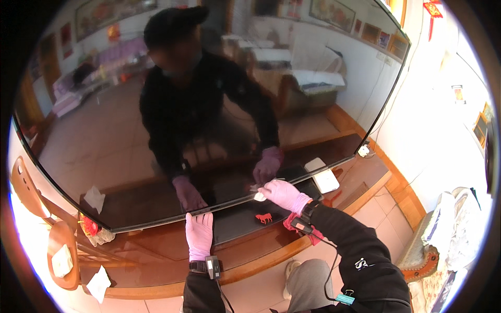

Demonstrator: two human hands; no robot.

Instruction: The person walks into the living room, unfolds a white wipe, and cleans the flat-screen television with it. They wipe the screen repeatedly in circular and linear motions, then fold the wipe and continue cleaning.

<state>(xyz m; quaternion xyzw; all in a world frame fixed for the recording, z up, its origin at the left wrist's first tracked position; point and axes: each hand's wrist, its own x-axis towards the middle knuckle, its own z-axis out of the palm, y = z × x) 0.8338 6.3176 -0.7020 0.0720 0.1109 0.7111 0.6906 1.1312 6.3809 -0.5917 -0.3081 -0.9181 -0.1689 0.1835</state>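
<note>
A large dark television (219,156) fills the view before me, and its glossy screen mirrors the room and my own figure. My left hand (199,234), in a pink glove, has its fingers up against the lower bezel, left of centre. Farther right, my pink-gloved right hand (285,194) pinches a white tissue or cloth (259,196) at the bottom edge of the screen. Most of that white piece is hidden by the fingers. Below, a red horse-shaped figure (263,218) lies on a black glossy panel (235,227) between my hands.
The wooden TV cabinet (250,279) carries a white box (325,180) at right and a red cloth (291,225) by my right wrist. White tissues (98,284) lie at the left corner. A wooden chair (62,238) stands left, a sofa (438,250) right. Cables hang near the wall.
</note>
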